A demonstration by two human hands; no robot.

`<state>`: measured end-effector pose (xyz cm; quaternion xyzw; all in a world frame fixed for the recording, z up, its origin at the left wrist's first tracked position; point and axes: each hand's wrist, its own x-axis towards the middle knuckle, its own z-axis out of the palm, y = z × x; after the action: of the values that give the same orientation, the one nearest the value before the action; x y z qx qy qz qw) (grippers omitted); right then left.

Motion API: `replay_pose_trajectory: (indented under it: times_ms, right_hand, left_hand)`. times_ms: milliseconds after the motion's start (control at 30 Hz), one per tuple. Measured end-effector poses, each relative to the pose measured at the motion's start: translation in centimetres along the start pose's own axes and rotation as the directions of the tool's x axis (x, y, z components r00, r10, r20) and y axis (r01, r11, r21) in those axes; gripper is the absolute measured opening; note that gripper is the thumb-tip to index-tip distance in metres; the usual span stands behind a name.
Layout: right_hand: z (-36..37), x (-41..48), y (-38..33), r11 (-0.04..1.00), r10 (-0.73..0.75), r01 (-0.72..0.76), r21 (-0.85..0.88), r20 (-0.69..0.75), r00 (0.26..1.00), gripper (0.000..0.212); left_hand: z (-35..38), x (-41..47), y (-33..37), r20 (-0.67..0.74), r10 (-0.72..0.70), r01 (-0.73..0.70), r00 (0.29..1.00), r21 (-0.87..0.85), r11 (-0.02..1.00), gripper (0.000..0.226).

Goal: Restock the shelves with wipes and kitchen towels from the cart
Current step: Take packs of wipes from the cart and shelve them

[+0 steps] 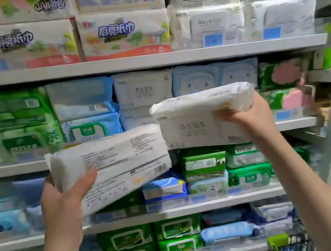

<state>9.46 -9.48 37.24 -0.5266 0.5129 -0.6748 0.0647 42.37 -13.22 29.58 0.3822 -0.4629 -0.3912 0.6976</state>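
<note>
A soft white plastic pack of wipes with a barcode (111, 163) was held tilted across the long grey shelf board (8, 170) by the left hand (60, 201), fingers clamped on its end. A second white wipes pack (195, 124), further right along the board, was gripped by the curled fingers of the right hand (247, 115).

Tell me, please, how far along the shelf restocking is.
Done: kitchen towels stacked on the top shelf. In hand: left hand grips the lower wipes pack, right hand the upper wipes pack, neither shelved. Left: shelving both; what the cart holds is hidden.
</note>
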Motion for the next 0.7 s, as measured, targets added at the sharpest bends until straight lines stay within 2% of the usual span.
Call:
replay_pose_trajectory:
  times_ms: [167,267,333,400,500,600,700]
  right_hand:
    - [5.6,4.0,-0.7,0.993,-0.113,0.111,0.031,0.074,0.991,0.047]
    - [8.1,6.0,-0.4,0.984,-0.177,0.171,0.052,0.159,0.971,0.054]
    - [9.3,7.0,0.5,0.978,-0.205,0.194,0.070,0.213,0.955,0.053]
    - [10.1,8.6,2.3,0.978,-0.199,0.177,0.112,0.243,0.949,0.055]
    - [10.4,11.4,5.2,0.979,-0.150,0.104,0.174,0.277,0.949,0.074]
    - [10.9,12.9,7.2,0.988,-0.120,0.063,0.143,0.436,0.892,0.061]
    - [12.2,14.1,8.2,0.994,-0.074,0.022,0.103,0.537,0.840,0.046]
  left_hand:
    - [-2.0,3.0,0.7,-0.021,0.041,-0.040,0.999,0.039,0.998,0.072]
    - [-2.8,3.8,0.7,-0.022,0.042,-0.040,0.999,0.066,0.997,0.082]
    - [-3.1,3.9,0.8,-0.028,0.044,-0.042,0.999,0.085,0.995,0.079]
    - [-3.1,3.9,0.7,-0.046,0.049,-0.045,0.998,0.094,0.995,0.066]
    - [-2.6,3.9,0.5,-0.102,0.048,-0.039,0.994,0.087,0.995,0.058]
    - [-1.9,4.2,0.1,-0.142,0.061,-0.045,0.988,0.108,0.993,0.067]
    - [-1.1,4.5,-0.4,-0.176,0.077,-0.059,0.981,0.105,0.993,0.064]
